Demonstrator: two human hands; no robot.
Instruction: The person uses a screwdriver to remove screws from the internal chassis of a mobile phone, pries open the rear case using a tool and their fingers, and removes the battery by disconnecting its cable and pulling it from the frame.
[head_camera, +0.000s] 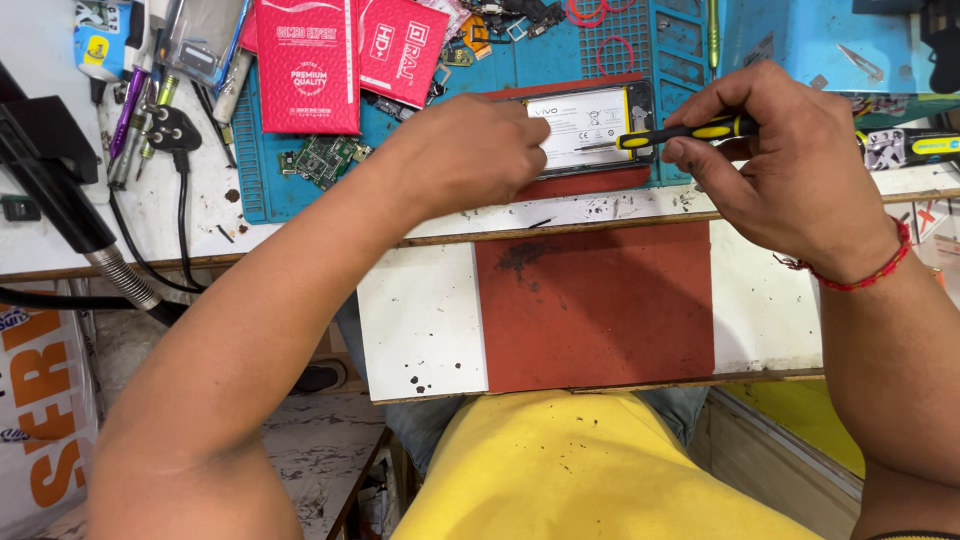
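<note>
An opened phone (590, 125) lies back-up on a blue work mat (300, 190), its white battery showing. My left hand (470, 150) rests on the phone's left end with fingers curled, pressing it down. My right hand (785, 160) grips a yellow and black screwdriver (685, 131) held level, its tip pointing left over the battery near the phone's right side. A red thread band circles my right wrist.
Two red flat packets (340, 55) lie at the mat's back left beside a small green circuit board (325, 158). A black plug and cable (175, 135), pens and tools crowd the left. A hot-air hose (70, 215) runs left. A red and white pull-out board (590, 305) sits below the bench edge.
</note>
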